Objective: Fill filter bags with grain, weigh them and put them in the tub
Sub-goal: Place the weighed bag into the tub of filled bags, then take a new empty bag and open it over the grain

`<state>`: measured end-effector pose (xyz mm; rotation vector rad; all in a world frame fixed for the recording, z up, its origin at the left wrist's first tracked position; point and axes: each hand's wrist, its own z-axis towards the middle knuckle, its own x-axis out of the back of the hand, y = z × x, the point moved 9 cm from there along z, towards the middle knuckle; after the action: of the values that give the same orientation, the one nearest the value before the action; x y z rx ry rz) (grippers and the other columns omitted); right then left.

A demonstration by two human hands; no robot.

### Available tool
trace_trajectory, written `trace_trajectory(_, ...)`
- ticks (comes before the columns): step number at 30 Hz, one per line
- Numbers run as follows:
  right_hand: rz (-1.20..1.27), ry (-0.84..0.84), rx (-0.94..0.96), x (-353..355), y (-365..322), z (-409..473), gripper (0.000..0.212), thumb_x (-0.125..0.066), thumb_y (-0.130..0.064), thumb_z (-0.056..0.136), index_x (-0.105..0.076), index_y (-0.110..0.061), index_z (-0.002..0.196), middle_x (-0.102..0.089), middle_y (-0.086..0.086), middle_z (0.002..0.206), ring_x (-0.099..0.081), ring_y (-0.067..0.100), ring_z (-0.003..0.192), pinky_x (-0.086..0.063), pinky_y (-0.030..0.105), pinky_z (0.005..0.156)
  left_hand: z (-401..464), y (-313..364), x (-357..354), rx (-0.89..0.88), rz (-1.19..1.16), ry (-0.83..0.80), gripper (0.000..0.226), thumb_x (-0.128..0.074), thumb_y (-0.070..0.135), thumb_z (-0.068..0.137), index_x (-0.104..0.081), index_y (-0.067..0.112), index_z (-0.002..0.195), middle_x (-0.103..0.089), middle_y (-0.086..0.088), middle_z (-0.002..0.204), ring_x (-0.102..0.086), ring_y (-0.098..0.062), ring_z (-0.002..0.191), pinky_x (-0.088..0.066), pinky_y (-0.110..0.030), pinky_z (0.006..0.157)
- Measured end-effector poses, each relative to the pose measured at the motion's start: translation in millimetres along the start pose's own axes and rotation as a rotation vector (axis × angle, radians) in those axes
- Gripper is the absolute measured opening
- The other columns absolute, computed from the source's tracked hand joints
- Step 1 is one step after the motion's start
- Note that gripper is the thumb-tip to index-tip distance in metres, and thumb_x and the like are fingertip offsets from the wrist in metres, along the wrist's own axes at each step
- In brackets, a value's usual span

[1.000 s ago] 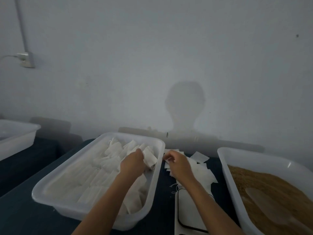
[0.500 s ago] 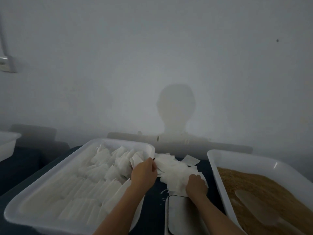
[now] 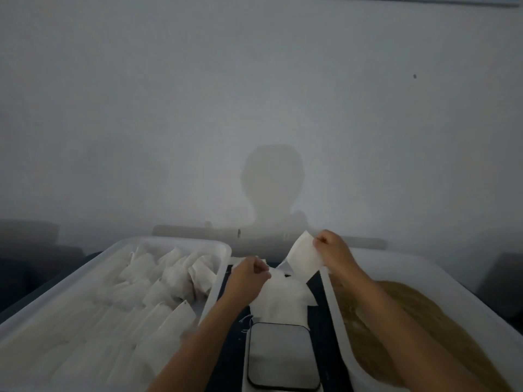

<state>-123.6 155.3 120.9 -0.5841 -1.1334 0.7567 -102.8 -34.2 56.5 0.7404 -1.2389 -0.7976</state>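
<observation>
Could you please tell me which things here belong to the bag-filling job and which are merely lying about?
Belonging to the job:
- filter bag pinched in the right hand
- left hand on the loose bag pile
- grain tub
- scale
- tub of filled bags

Lying about:
- blue strip on the wall

Small packing workroom, dimly lit. Bare painted wall (image 3: 254,94) behind a dark-topped bench (image 3: 317,315). On it: a white plastic tub (image 3: 158,244) of filled filter bags (image 3: 169,278), a loose heap of empty filter bags (image 3: 283,298), a flat weighing scale (image 3: 283,355), and a second white tub (image 3: 481,304) holding brown grain (image 3: 424,315).
</observation>
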Motion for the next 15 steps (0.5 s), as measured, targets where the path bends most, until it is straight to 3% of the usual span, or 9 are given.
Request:
trace_trajectory(3,0.261,-0.051,-0.05,35,22,-16,0.022,-0.041,-0.011,0.098,-0.049,-0.011,0.077,-0.049,0.005,0.08,-0.047,0.018,0.076,-0.039,0.029,0.067,-5,29,-44,0.025,-0.232,-0.097,0.011,-0.052,0.025,0.095,-0.05,0.014,0.097,-0.063,-0.006,0.1,-0.056,-0.014,0.079,-0.047,-0.027,0.07)
trace_trajectory(5,0.422,-0.077,-0.075,50,40,-28,0.027,-0.044,-0.013,0.098,-0.05,-0.014,0.072,-0.05,0.004,0.079,-0.048,0.018,0.076,-0.038,0.029,0.066,-12,47,-74,0.066,-0.394,-0.173,0.018,-0.047,0.032,0.097,-0.049,0.014,0.097,-0.061,-0.003,0.094,-0.057,-0.011,0.075,-0.048,-0.022,0.064)
trace_trajectory(8,0.62,-0.074,-0.157,72,83,-46,0.025,-0.048,-0.018,0.097,-0.057,-0.017,0.073,-0.055,0.001,0.079,-0.051,0.016,0.075,-0.042,0.024,0.062,-22,75,-117,0.125,-0.575,-0.282,0.026,-0.045,0.036,0.098,-0.056,0.013,0.094,-0.061,-0.004,0.09,-0.06,-0.015,0.077,-0.053,-0.023,0.067)
trace_trajectory(12,0.618,-0.051,-0.263,94,147,-66,0.015,-0.057,-0.034,0.089,-0.066,-0.028,0.078,-0.061,-0.003,0.091,-0.059,0.014,0.084,-0.047,0.022,0.059,-30,94,-160,0.168,-0.621,-0.34,0.026,-0.052,0.033,0.095,-0.061,0.009,0.098,-0.061,-0.009,0.094,-0.06,-0.024,0.089,-0.052,-0.033,0.084)
trace_trajectory(15,0.476,-0.049,-0.298,104,178,-73,0.024,-0.051,-0.034,0.093,-0.069,-0.023,0.083,-0.067,0.004,0.096,-0.062,0.021,0.091,-0.053,0.037,0.077,-35,108,-183,0.059,-0.594,-0.4,0.022,-0.058,0.022,0.093,-0.054,0.014,0.072,-0.052,-0.001,0.071,-0.053,-0.013,0.065,-0.048,-0.019,0.058)
